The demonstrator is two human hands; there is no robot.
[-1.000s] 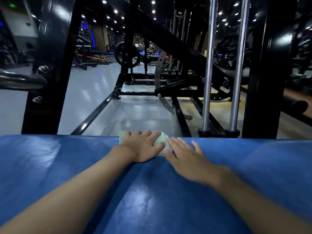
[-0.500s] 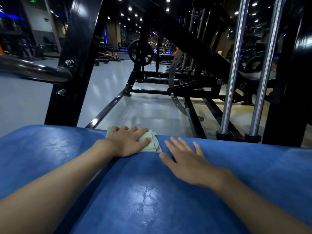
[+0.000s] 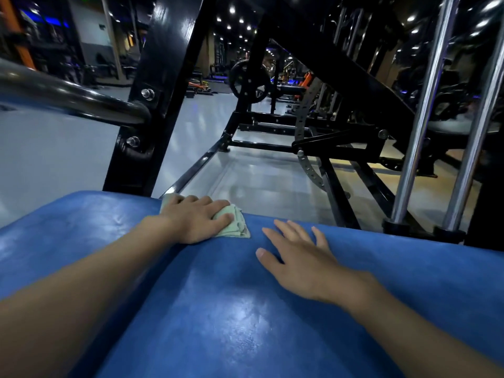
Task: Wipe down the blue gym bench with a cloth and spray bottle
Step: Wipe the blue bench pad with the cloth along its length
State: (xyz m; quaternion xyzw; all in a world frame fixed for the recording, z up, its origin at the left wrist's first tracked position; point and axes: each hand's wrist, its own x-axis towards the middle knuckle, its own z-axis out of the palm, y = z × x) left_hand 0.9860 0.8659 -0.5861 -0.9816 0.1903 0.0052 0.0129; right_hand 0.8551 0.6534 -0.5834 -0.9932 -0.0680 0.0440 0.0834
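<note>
The blue gym bench [image 3: 218,309] fills the lower half of the view, its padded surface shiny under the lights. A folded pale green cloth [image 3: 236,226] lies at the bench's far edge. My left hand [image 3: 195,218] presses flat on the cloth, covering most of it. A short way to the right, my right hand [image 3: 297,257] rests flat on the bare pad, fingers spread, holding nothing. No spray bottle is in view.
A black machine upright [image 3: 161,85] with a curved steel handle [image 3: 68,98] rises behind the bench at left. Two chrome guide rods [image 3: 425,126] stand at the right. A black frame with a perforated adjustment arc [image 3: 305,159] sits on the grey floor beyond.
My left hand has slid the cloth leftward along the far edge. My right hand has come off the cloth and now lies apart from it. The view has shifted.
</note>
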